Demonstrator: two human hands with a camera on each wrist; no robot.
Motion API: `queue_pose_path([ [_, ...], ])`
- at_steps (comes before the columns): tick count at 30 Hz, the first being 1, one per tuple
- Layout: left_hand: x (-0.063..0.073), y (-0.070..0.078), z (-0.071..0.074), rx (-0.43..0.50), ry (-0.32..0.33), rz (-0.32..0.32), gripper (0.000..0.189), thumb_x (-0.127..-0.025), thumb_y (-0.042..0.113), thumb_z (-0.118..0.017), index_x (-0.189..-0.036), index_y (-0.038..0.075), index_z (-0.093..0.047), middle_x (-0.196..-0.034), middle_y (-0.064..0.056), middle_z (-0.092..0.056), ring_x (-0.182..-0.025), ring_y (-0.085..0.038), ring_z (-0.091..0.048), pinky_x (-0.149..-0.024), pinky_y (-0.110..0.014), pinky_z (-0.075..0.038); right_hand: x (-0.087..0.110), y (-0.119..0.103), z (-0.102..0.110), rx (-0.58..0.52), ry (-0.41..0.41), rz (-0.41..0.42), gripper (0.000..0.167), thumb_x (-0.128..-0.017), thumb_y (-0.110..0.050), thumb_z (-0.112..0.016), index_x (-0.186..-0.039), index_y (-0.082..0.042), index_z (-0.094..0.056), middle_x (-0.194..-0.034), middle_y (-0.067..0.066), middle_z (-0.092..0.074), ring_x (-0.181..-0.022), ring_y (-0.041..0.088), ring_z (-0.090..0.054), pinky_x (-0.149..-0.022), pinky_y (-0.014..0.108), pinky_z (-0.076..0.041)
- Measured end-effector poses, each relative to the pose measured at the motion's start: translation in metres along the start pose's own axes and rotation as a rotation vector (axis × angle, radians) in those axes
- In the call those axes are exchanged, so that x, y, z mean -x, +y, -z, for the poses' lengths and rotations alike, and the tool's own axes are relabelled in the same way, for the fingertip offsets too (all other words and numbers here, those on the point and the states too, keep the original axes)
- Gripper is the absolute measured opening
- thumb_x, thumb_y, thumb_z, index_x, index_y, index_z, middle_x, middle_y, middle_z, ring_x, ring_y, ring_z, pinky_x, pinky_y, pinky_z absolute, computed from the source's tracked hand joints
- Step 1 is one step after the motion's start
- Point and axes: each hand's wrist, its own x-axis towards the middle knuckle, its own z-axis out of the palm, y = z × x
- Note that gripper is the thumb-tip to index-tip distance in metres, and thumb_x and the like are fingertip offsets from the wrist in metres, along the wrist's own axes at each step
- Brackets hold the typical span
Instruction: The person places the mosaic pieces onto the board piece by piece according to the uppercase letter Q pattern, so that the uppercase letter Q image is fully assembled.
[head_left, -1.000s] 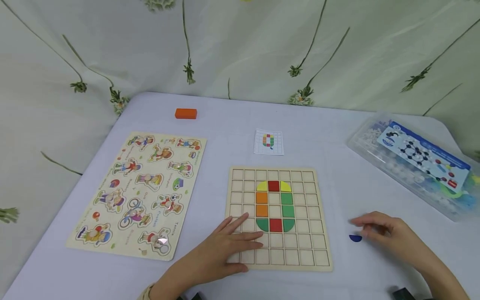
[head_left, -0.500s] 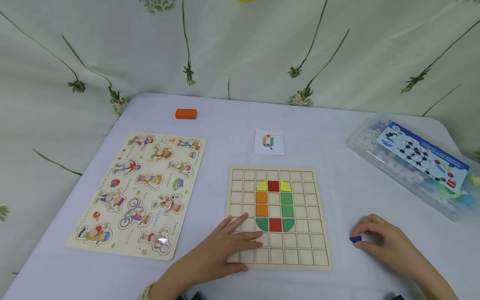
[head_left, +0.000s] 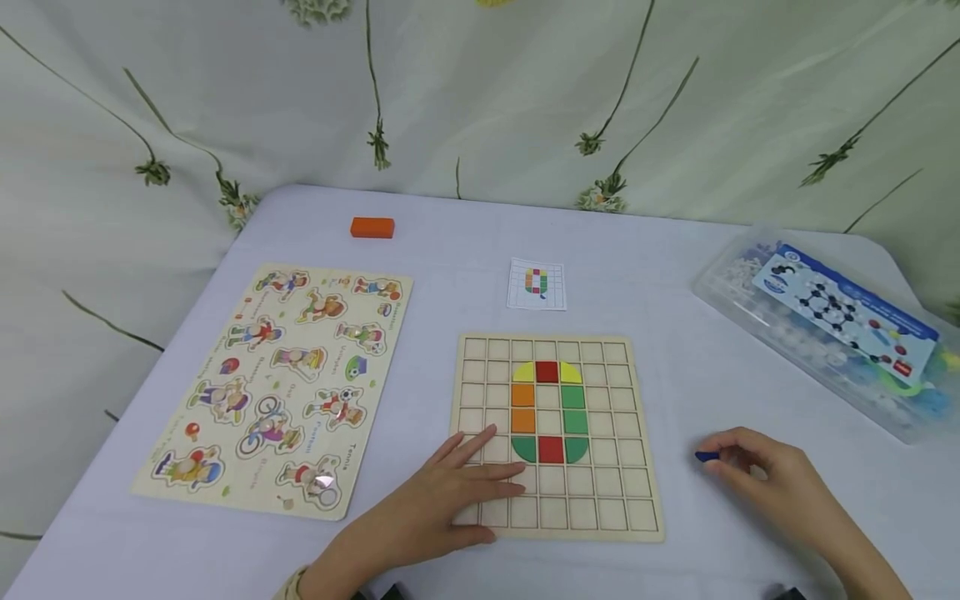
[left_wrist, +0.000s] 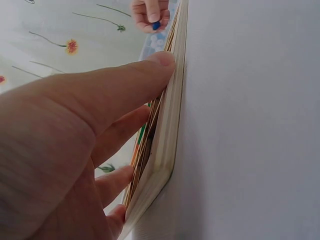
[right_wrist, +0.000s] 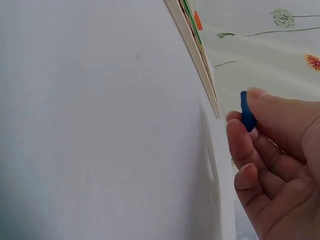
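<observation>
Between thumb and fingers, my right hand pinches a small dark blue tile, to the right of a wooden grid board. My left hand lies with spread, mostly straight fingers on the board's lower left part. In the left wrist view its thumb touches the board's edge. Coloured tiles form a ring on the grid: yellow corners at the top, red tiles at top and bottom, orange ones on the left, green ones on the right and at the lower corners.
Behind the board lies a small card printed with a similar coloured ring. A picture puzzle board is on the left, with an orange block beyond it. A clear plastic box of parts stands at the right.
My right hand has taken hold of the blue tile that lay on the table and turned it, shifting it slightly away from me. The left hand and the board have stayed put.
</observation>
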Motion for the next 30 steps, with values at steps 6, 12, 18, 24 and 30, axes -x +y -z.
queue_pose_path([
  [6,-0.001,-0.001,0.001,-0.003,0.011,-0.003,0.055,-0.077,0.028,-0.076,-0.128,0.021,-0.059,-0.141,0.011,-0.042,-0.139,-0.027,-0.012,-0.108,-0.052,-0.011,-0.015,-0.011,-0.006,-0.248,-0.031,-0.067,0.023,-0.082,0.007,-0.067,-0.104,0.001,-0.066,-0.096,0.004,-0.067,-0.083,0.006,-0.063,-0.068,0.017,-0.051],
  [12,0.000,-0.002,-0.001,0.010,0.005,-0.002,0.055,-0.077,0.027,-0.076,-0.129,0.021,-0.058,-0.141,0.012,-0.042,-0.140,-0.026,-0.011,-0.108,-0.052,-0.011,-0.026,-0.023,-0.020,-0.443,-0.076,-0.065,0.019,-0.079,0.009,-0.068,-0.098,0.005,-0.067,-0.096,0.001,-0.067,-0.082,0.009,-0.063,-0.068,0.020,-0.052],
  [18,0.000,-0.001,-0.001,0.018,0.003,-0.005,0.055,-0.077,0.027,-0.076,-0.129,0.021,-0.058,-0.141,0.012,-0.042,-0.139,-0.026,-0.011,-0.109,-0.052,-0.010,-0.030,-0.038,-0.037,-0.570,-0.161,-0.128,0.015,-0.083,0.002,-0.067,-0.097,0.007,-0.068,-0.091,0.006,-0.069,-0.075,0.014,-0.066,-0.065,0.026,-0.054],
  [24,-0.001,0.000,0.000,0.018,-0.002,0.001,0.055,-0.077,0.027,-0.076,-0.129,0.021,-0.058,-0.141,0.012,-0.042,-0.139,-0.026,-0.011,-0.109,-0.052,-0.010,-0.031,-0.049,-0.049,-0.693,-0.264,-0.146,0.018,-0.085,0.004,-0.063,-0.101,0.013,-0.063,-0.095,0.019,-0.067,-0.083,0.023,-0.068,-0.070,0.035,-0.054],
  [30,-0.001,0.000,0.000,0.008,0.001,0.004,0.055,-0.077,0.028,-0.076,-0.128,0.022,-0.059,-0.141,0.012,-0.042,-0.139,-0.026,-0.011,-0.108,-0.052,-0.011,-0.030,-0.061,-0.060,-0.675,-0.269,-0.229,0.017,-0.083,-0.001,-0.068,-0.097,0.009,-0.066,-0.088,0.014,-0.069,-0.077,0.024,-0.069,-0.067,0.033,-0.055],
])
